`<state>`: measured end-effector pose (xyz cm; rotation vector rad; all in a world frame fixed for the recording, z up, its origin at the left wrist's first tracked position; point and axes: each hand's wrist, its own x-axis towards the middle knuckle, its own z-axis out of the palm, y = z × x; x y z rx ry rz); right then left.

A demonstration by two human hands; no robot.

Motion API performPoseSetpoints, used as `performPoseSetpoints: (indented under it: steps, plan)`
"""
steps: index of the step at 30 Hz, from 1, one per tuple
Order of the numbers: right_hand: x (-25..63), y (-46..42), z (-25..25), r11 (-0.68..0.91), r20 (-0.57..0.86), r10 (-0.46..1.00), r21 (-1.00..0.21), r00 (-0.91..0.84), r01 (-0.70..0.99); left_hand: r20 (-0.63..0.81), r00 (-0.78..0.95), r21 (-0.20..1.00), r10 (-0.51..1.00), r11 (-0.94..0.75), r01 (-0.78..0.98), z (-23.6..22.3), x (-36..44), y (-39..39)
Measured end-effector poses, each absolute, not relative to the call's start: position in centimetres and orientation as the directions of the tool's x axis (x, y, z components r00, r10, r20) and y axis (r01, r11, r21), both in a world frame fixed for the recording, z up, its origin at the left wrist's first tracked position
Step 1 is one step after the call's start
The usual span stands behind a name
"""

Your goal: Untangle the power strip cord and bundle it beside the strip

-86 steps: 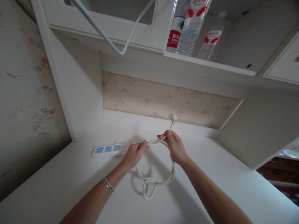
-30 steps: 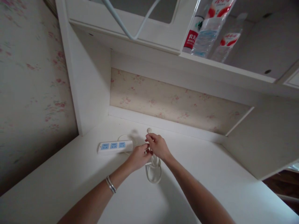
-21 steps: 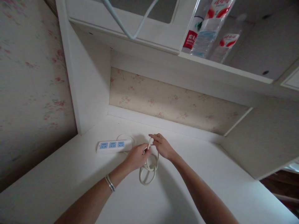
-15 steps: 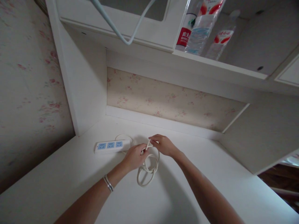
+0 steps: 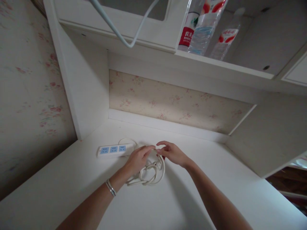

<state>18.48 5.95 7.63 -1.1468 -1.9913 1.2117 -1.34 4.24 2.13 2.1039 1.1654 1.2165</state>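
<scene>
A white power strip with blue socket faces lies on the white desktop, left of my hands. Its pale power cord is gathered in loose, overlapping loops below and between them. My left hand, with a silver bracelet at the wrist, is closed on the top of the coil, fingers reaching right along it. Opposite it, my right hand grips the coil's right side; its index finger is lifted off the thumb, and the lower fingers curl by the cord. The contact under the left palm is hidden.
A white cabinet overhangs the desk. Several plastic bottles stand on its open shelf at upper right. A pale bent rod or cable hangs in front. White side panels and floral wallpaper enclose the desk's back.
The cord's loops have spread wider and shifted left beneath my left hand. My left fingers have straightened toward the right; my right hand has moved slightly right and down, its index finger lifting.
</scene>
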Motion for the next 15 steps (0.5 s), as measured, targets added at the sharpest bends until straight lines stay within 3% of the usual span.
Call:
performPoseSetpoints:
  steps: [5, 11, 15]
  plan:
    - [19.0, 4.4, 7.4, 0.382, 0.081, 0.835, -0.797, -0.545, 0.467, 0.53, 0.261, 0.62, 0.807, -0.579, 0.529, 2.2, -1.5, 4.2]
    - [19.7, 3.8, 6.8, 0.422, 0.14, 0.761, -0.848, -0.633, 0.321, 0.53, 0.29, 0.509, 0.797, -0.573, 0.643, 2.6, -1.3, 3.8]
    - [19.8, 3.8, 5.6, 0.422, 0.178, 0.78, -0.857, -0.599, 0.295, 0.513, 0.325, 0.461, 0.794, -0.575, 0.676, 3.0, -1.1, 3.4]
